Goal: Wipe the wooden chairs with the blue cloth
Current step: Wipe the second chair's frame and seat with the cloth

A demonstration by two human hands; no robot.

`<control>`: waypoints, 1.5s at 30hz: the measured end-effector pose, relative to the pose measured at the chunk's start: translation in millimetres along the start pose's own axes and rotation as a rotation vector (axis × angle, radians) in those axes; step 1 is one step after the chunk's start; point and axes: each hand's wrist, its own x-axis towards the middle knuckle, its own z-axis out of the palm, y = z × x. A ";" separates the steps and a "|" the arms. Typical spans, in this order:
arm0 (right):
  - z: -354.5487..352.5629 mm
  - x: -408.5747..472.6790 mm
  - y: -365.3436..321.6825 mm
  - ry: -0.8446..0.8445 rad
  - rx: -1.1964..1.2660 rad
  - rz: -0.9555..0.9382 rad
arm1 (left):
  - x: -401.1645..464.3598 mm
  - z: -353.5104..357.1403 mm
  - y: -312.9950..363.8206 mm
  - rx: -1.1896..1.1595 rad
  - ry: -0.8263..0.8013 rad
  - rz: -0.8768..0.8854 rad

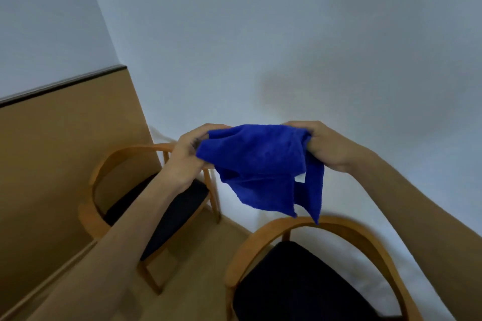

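While the blue microfibre cloth [257, 164] hangs bunched between both hands in the air, wiping looks not yet begun. Left hand [189, 156] and right hand [328, 147] pinch its top edge with curled fingers. Below the fingers, clear of the cloth, curve two wooden armchairs [339, 227] [125, 154]; next, fold it and press it to a rail. Forearms hide part of the left chair; fingertips are buried in cloth.

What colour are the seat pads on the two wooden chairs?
Black or very dark, on both seat pads, seen in the head view.
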 end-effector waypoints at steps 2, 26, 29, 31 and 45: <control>15.1 16.4 22.1 0.009 0.107 0.059 | 8.5 -11.8 -19.5 -0.052 -0.018 -0.050; 187.9 122.6 385.7 -0.048 0.227 0.807 | -64.3 29.5 -393.8 -0.314 0.078 -0.928; 187.4 128.0 406.0 0.007 0.385 0.783 | -84.3 41.0 -412.7 -0.532 0.084 -0.875; 186.6 124.5 421.2 0.035 0.261 0.759 | -97.0 52.5 -423.0 -0.742 0.072 -0.900; 174.9 92.4 466.3 -0.175 -0.327 0.250 | -170.6 136.2 -459.2 -0.737 0.267 -1.089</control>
